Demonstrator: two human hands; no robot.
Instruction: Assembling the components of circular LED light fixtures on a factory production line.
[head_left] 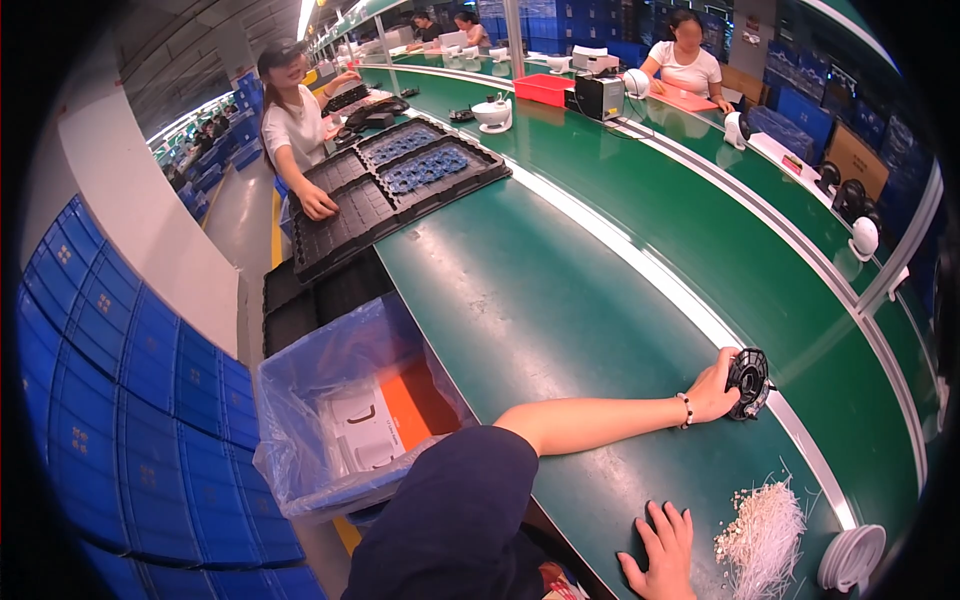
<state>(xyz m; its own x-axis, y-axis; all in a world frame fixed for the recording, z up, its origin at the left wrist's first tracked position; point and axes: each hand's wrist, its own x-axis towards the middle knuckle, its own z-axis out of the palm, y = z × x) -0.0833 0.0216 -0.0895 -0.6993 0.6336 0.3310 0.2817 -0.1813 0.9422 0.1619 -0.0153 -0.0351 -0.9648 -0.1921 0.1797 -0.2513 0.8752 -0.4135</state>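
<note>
My left arm, in a dark sleeve with a beaded bracelet, reaches across the green bench (500,300). At its end my left hand (716,386) is closed around the edge of a round black plastic part (748,384) with a ribbed rim and a hole in the middle. That part is at the pale strip between bench and conveyor. Near the lower edge my right hand (662,556) lies on the bench, fingers spread and holding nothing. Beside it is a pile of thin white strips and small beige bits (764,540). White round plastic pieces (852,558) sit farther right.
A blue bin (300,400) lined with clear plastic stands left of the bench. Black trays (350,225) with blue parts lie beyond, where a co-worker (295,130) reaches in. A green conveyor (640,220) curves past on the right. Blue crates (130,400) are stacked far left.
</note>
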